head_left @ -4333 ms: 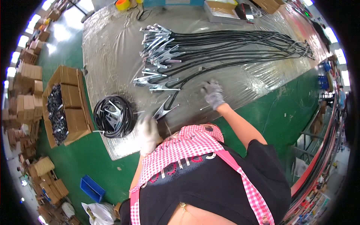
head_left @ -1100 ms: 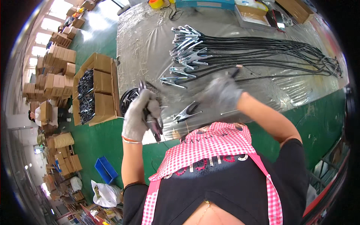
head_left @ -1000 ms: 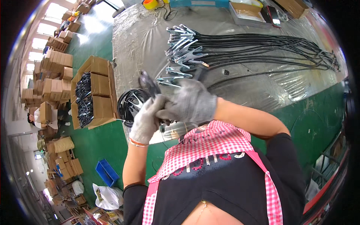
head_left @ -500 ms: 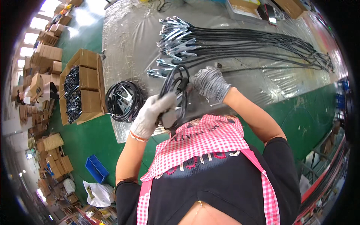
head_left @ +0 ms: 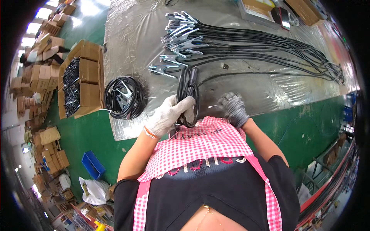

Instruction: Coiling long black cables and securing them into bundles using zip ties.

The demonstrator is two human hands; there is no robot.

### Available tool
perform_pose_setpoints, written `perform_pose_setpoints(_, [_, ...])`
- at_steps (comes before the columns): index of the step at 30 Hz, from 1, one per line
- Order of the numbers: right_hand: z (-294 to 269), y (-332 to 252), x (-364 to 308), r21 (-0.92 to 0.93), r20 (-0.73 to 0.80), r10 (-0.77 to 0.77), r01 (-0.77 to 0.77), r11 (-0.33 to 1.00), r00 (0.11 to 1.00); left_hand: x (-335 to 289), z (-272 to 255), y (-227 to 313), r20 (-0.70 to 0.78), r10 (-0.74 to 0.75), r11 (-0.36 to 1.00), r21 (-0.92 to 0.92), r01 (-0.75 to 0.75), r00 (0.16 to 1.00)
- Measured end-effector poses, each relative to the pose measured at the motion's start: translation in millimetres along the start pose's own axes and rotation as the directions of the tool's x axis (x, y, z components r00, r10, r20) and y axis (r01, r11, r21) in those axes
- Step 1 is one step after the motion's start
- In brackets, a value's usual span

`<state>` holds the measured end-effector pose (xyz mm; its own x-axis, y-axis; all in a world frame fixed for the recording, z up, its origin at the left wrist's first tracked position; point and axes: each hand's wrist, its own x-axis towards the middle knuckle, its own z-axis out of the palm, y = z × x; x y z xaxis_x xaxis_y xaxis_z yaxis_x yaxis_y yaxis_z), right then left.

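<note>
Head cam view: the left hand [head_left: 167, 112], in a pale glove, is wrapped round a looped black cable [head_left: 188, 86], held up over the near edge of the worktop [head_left: 131, 46]. Right hand [head_left: 232, 107], grey glove, has its fingers curled at the end of a thin white strip [head_left: 213, 106]; honestly can't tell if it's gripping it. Another cable coil [head_left: 135, 104] sits left of the held one, and a bunch of long cables [head_left: 246, 35] with shiny metal clamps [head_left: 185, 41] lies stretched out beyond both hands.
</note>
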<state>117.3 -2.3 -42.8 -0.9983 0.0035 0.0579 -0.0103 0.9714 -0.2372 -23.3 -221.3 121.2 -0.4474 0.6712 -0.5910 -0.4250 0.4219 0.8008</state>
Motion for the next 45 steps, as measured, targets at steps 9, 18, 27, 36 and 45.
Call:
perform_pose_setpoints(9, [-58,-70,66,-0.004,-0.431,-0.192,0.211,0.978,0.882,-3,5,-12,-0.06,0.175,0.984,-0.01,-0.176,0.983])
perform_pose_setpoints(18, [-61,-58,52,0.012,-0.494,-0.243,0.285,0.958,0.835,4,5,-17,-0.188,0.315,0.912,0.331,-0.242,0.93])
perform_pose_setpoints(27, [-82,-61,65,0.074,-0.634,-0.216,0.337,0.939,0.742,16,4,-22,-0.182,0.437,0.892,0.217,-0.398,0.881])
perform_pose_setpoints(36, [-74,-70,85,0.74,-0.374,0.141,0.203,0.641,0.917,22,8,-27,-0.242,0.476,0.873,0.244,-0.422,0.845])
perform_pose_setpoints(45, [-74,-67,84,0.684,-0.378,0.082,0.218,0.696,0.922,23,9,-26,-0.229,0.487,0.867,0.248,-0.433,0.843])
